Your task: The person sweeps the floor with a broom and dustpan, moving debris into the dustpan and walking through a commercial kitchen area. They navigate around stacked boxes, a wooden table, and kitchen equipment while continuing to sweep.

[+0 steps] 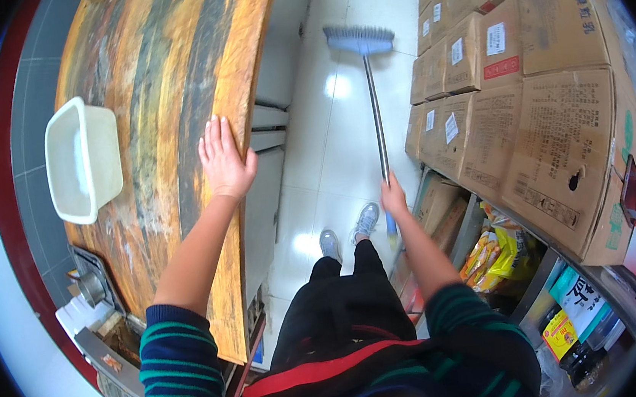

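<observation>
My left hand lies flat on the right edge of a worn wooden tabletop, fingers pointing away from me and the thumb apart, with nothing in it. In my right hand is the metal handle of a push broom, gripped near its blue end. The broom's wide bluish head is out ahead in the aisle, its grey bristles facing away from me. It appears to rest on the pale tiled floor, though its exact contact is hard to tell.
Stacked cardboard cartons line the right side above shelves holding yellow packets and a dark jar. On the table's left stands a white plastic basin. A metal cup sits nearer. My shoes are in the aisle.
</observation>
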